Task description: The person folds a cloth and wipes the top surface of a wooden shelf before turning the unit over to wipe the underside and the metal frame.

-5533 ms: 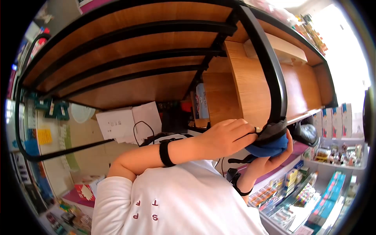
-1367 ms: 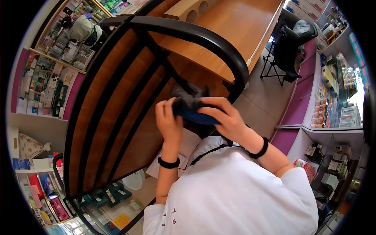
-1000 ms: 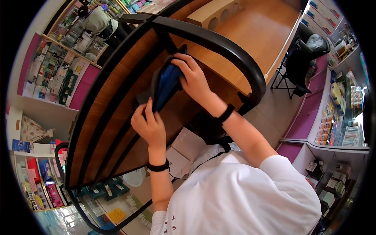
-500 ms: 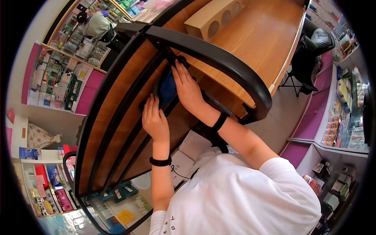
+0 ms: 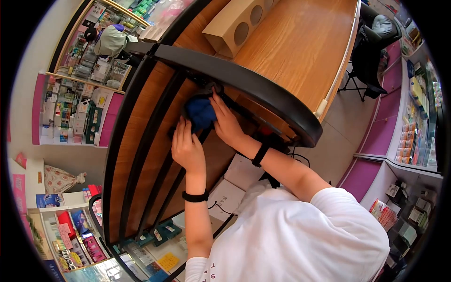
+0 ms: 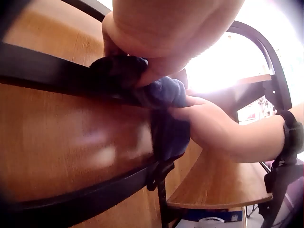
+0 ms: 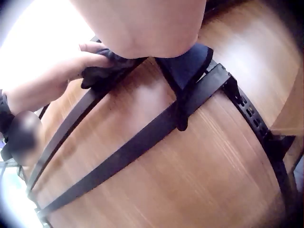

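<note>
A piece of dark blue cloth with black edging (image 5: 201, 113) lies over the black metal bars (image 5: 155, 122) under the wooden furniture. My left hand (image 5: 188, 148) grips its lower left end against a bar, thumb and fingers on either side in the left wrist view. My right hand (image 5: 226, 123) holds the other end near the corner bracket, fingers on the fabric. A loose dark strap end (image 7: 182, 122) dangles from the cloth in the right wrist view. In that view, my right fingertips are hidden behind the hand.
A thick curved black rail (image 5: 263, 91) arches just beyond my hands, beside the wooden desktop (image 5: 291, 42). On it stands a cardboard box with round holes (image 5: 225, 40). White papers (image 5: 225, 202) lie below. Display shelves (image 5: 77, 113) and a folding chair (image 5: 364, 70) stand farther off.
Earlier both hands held the cloth around the curved rail's end. Then they lifted it off, spread it and brought it onto the bars, where the hands now stay. The view has shifted slightly.
</note>
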The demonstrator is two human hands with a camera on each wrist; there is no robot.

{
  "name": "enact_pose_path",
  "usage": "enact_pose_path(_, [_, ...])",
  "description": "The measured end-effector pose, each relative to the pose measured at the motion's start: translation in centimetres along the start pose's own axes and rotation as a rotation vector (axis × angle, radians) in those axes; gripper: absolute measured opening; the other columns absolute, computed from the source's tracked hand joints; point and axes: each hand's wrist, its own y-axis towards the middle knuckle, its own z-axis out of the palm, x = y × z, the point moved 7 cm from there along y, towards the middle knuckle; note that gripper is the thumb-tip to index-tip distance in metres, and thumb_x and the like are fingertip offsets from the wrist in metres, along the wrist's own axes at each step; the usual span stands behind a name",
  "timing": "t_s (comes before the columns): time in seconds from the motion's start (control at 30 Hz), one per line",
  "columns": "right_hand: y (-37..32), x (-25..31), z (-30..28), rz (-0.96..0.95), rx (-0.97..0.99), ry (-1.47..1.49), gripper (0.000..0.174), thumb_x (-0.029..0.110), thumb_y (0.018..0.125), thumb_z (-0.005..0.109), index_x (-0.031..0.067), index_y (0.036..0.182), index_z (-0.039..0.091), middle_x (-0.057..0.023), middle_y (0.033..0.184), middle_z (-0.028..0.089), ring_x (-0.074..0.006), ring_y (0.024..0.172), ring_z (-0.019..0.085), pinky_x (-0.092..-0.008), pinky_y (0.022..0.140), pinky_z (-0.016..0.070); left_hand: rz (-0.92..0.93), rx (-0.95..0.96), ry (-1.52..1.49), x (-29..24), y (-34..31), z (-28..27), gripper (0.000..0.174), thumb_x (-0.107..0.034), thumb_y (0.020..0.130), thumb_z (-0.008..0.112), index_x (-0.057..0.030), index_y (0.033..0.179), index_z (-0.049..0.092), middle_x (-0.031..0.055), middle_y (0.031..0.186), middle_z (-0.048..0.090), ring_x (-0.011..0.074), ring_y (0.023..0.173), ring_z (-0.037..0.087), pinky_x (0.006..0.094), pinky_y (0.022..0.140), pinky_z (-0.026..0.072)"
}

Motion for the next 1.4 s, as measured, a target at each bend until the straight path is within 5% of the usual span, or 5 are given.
enact_pose_path(0.47, [-0.4,-4.2,-1.9,-0.01,0.151,-0.02,0.064,-0.018,0.088,0.051,-0.0048,0.151,0.054,-0.0233,0.168,0.044,-0.0391,0.156,0.042,-0.0439,0.128,0.0353,-0.004,-0.002,-0.034,-2.4,2.5,2.4,0.032,0.003,0.091,0.067,-0.0053,0.12,0.077,0.0075,0.135,0.076,0.0283,0.123,0.072,0.0376,0.099,0.0598])
enact_pose_path(0.53, [-0.4,-3.6,-2.8,-0.016,0.029,0.048,0.056,-0.01,0.09,0.059,-0.0029,0.145,0.061,-0.0247,0.153,0.057,-0.0449,0.14,0.054,-0.0475,0.12,0.043,-0.033,0.023,-0.068,-2.3,2.4,2.2,0.035,0.003,0.091,0.067,-0.0061,0.123,0.077,0.0071,0.138,0.075,0.0283,0.127,0.071,0.0384,0.103,0.0588])
enact_pose_path(0.73, [-2.3,-5.2,-2.2,0.253,0.153,0.107,0.062,-0.016,0.091,0.053,-0.0014,0.151,0.056,-0.0206,0.166,0.047,-0.0404,0.153,0.045,-0.0431,0.125,0.0394,-0.024,0.02,-0.104,-1.8,1.0,1.2,0.047,0.008,0.088,0.067,-0.0085,0.132,0.076,0.0062,0.142,0.073,0.0267,0.135,0.067,0.0398,0.108,0.0565])
enact_pose_path(1.07, [2.6,6.4,-3.2,-0.248,0.123,-0.174,0.062,-0.017,0.087,0.054,-0.0033,0.147,0.058,-0.0167,0.165,0.048,-0.0354,0.154,0.045,-0.0494,0.126,0.0387,-0.183,-0.026,0.027,3.3,-4.7,-3.3,0.043,0.008,0.088,0.067,-0.0069,0.127,0.078,0.0082,0.139,0.074,0.0291,0.132,0.069,0.043,0.112,0.055])
enact_pose_path(1.4, [3.4,6.2,-2.6,-0.206,0.216,0.059,0.053,-0.016,0.08,0.059,-0.0009,0.129,0.07,-0.0173,0.14,0.068,-0.0386,0.138,0.057,-0.0451,0.117,0.0474,-0.318,-0.034,0.035,4.0,-5.6,-4.5,0.042,0.005,0.087,0.068,-0.0079,0.126,0.079,0.0069,0.138,0.075,0.0267,0.134,0.068,0.0381,0.107,0.0562])
